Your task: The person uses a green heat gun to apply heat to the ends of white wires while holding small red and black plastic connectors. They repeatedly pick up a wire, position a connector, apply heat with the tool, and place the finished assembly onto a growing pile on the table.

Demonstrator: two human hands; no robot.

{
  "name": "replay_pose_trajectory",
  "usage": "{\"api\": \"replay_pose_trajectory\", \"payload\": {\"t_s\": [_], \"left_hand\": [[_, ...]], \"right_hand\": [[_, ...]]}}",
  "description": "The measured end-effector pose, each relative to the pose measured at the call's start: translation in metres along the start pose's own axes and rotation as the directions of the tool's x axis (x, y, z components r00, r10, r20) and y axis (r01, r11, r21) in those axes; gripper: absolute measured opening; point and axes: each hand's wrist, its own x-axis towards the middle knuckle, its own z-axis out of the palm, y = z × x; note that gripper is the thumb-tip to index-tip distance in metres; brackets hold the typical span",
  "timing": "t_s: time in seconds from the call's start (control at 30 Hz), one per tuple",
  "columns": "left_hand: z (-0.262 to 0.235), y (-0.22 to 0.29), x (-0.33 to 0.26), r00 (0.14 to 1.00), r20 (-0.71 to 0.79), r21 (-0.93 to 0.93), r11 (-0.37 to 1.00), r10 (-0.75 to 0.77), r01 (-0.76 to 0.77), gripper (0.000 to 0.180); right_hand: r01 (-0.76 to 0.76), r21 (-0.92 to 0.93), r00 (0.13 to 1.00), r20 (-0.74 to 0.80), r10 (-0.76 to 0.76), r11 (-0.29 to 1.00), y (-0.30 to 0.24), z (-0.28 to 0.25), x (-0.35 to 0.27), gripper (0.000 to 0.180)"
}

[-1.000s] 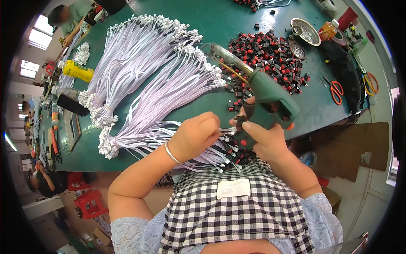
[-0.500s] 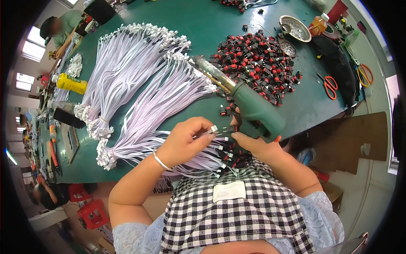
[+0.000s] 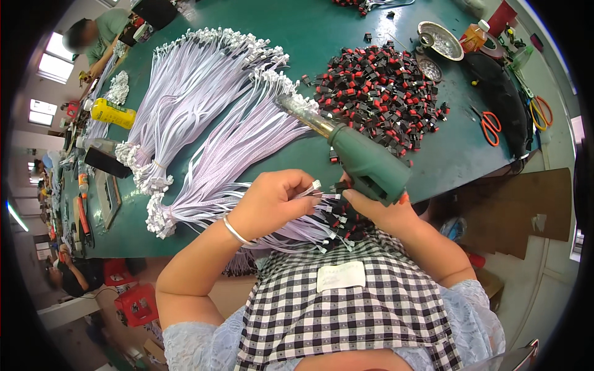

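Observation:
My left hand [image 3: 278, 201] pinches a thin flat white cable close to its small white plug [image 3: 316, 185]. Facing it, my right hand [image 3: 380, 209] holds a small black rocker switch [image 3: 340, 186] between thumb and fingers; the plug and the switch are a little apart. A green heat gun [image 3: 368, 157] stretches over the right hand, its metal nozzle toward the cables, and hides some of the fingers. Below both hands, a bundle of white cables [image 3: 281, 235] ends in several black switches [image 3: 346, 219] near my checked apron.
Large bundles of white cables [image 3: 192, 93] cover the green table [image 3: 297, 28]. Beyond the heat gun lies a heap of black and red switches [image 3: 377, 93]. Farther right are a metal dish [image 3: 442, 40], a bottle [image 3: 474, 36] and orange-handled scissors [image 3: 490, 128]. Another person [image 3: 102, 37] sits far left.
The view has shifted slightly, and the heat gun now covers loose switches that showed beside it. Both hands keep their holds, with the plug and switch still apart.

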Motion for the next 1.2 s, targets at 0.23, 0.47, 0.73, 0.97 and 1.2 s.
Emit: {"api": "replay_pose_trajectory", "payload": {"t_s": [0.23, 0.47, 0.73, 0.97, 1.2], "left_hand": [[0.008, -0.006, -0.001, 1.0, -0.009, -0.194, 0.981, 0.027, -0.029, 0.014], [0.006, -0.011, 0.001, 0.952, -0.084, 0.154, 0.948, 0.294, -0.279, 0.006], [0.021, -0.012, 0.004, 0.961, -0.165, 0.027, 0.975, 0.222, -0.221, 0.005], [0.024, -0.009, 0.007, 0.955, -0.176, 0.082, 0.97, 0.24, -0.229, 0.007], [0.028, -0.017, 0.019, 0.985, -0.171, -0.465, 0.882, -0.005, -0.076, 0.007]], "right_hand": [[0.114, -0.034, 0.993, 0.004, -0.114, 0.993, 0.008, 0.002, 0.002, 0.038], [0.068, -0.009, 0.998, -0.004, -0.068, 0.998, 0.008, 0.004, 0.003, 0.033], [-0.025, 0.007, 1.0, -0.01, 0.026, 1.0, 0.003, 0.007, 0.003, 0.032], [-0.014, 0.004, 0.999, -0.052, 0.015, 1.0, 0.009, 0.005, 0.005, 0.03], [0.12, -0.419, 0.977, -0.111, -0.182, 0.9, 0.005, -0.026, -0.019, 0.026]]}}
